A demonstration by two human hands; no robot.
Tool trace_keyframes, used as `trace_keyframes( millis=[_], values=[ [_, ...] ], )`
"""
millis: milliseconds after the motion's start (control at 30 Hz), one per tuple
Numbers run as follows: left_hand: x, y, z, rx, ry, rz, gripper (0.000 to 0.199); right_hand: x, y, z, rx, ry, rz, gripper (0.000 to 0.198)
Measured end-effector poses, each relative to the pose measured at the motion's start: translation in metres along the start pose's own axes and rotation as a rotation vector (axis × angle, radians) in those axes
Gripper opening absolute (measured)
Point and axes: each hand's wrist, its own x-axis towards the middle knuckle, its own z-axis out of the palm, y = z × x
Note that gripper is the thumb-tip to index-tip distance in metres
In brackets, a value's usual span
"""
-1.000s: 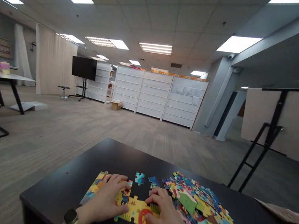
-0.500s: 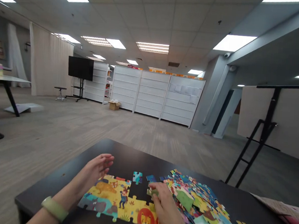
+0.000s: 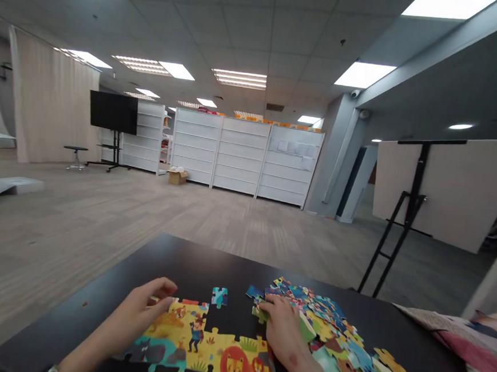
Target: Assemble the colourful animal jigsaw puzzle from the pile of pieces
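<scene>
A partly joined jigsaw puzzle point(image 3: 212, 343) with yellow ground, lions, a leopard, a hippo and a small figure lies on the black table. My left hand point(image 3: 146, 307) rests at its upper left edge, thumb apart from curved fingers, holding nothing visible. My right hand point(image 3: 283, 326) is between the joined puzzle and the heap of loose pieces point(image 3: 340, 336). Its fingers are closed at a green puzzle piece point(image 3: 259, 313), which sticks out past the fingertips; the thumb is hidden. A loose teal piece point(image 3: 219, 297) lies above the joined part, and a dark blue piece point(image 3: 254, 291) near the right fingertips.
The black table point(image 3: 174, 260) has its far edge ahead. A crumpled printed sheet or cloth point(image 3: 447, 339) is at the right. Beyond stand an easel-like board stand point(image 3: 405, 215), white shelf panels point(image 3: 240, 156), a black screen point(image 3: 114, 112) and a cardboard box point(image 3: 177, 176).
My left hand has come down onto the puzzle's upper left edge. My right hand has shifted right toward the heap, and the green piece has moved with it. The view has turned slightly right.
</scene>
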Motion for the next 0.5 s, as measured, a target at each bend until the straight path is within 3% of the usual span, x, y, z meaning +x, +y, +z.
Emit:
trace_keyframes(
  millis=[67,133,367,500],
  values=[
    [-0.006,0.004,0.009,0.366,-0.140,0.153,0.019,0.002,0.003,0.000,0.022,0.007,0.038,0.059],
    [-0.012,0.009,0.020,0.535,-0.241,0.202,0.022,0.004,0.005,0.001,0.035,0.030,0.065,0.062],
    [-0.020,0.020,0.051,0.665,-0.385,0.148,0.047,0.004,0.008,0.002,0.057,0.032,0.038,0.043],
    [-0.015,0.026,0.061,0.653,-0.387,0.140,0.041,-0.001,0.004,0.001,0.155,-0.031,-0.083,0.039]
  ],
)
